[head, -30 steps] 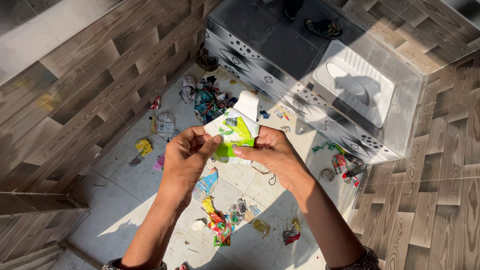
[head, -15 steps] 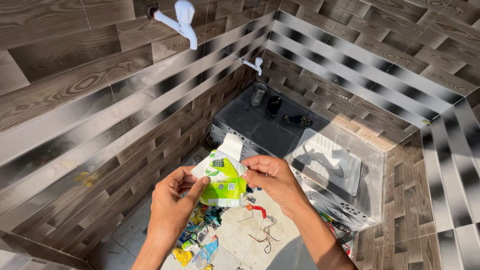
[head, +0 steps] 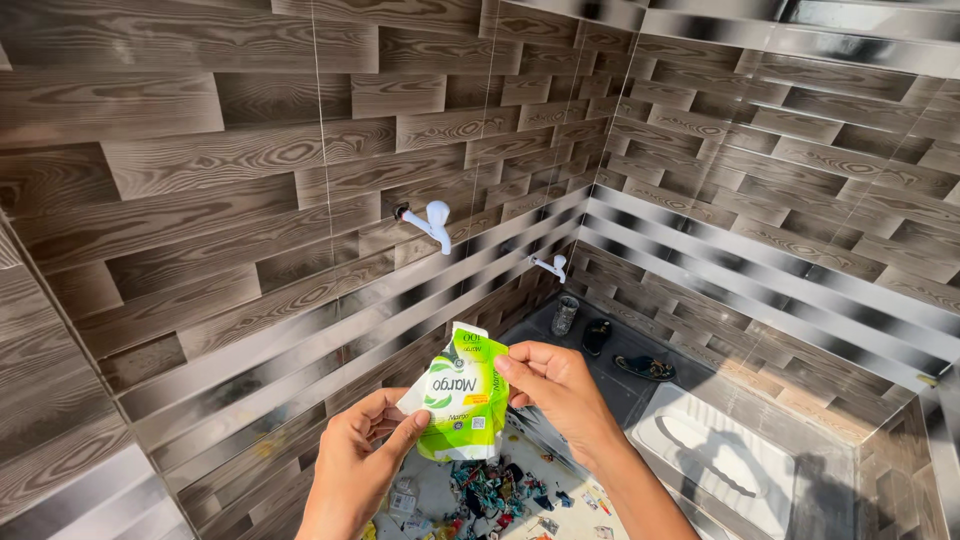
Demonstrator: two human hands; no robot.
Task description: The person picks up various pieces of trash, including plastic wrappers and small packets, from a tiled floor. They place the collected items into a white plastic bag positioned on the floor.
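Green wrapper (head: 462,398) stays pinched; view tilted higher.

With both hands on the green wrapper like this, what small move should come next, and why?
Probably pull the two hands slightly apart to open the wrapper further. The left hand pinches its lower left edge and the right hand grips its upper right edge, so both sides are already held. The wrapper looks crumpled and partly unfolded, held up above the litter on the floor.
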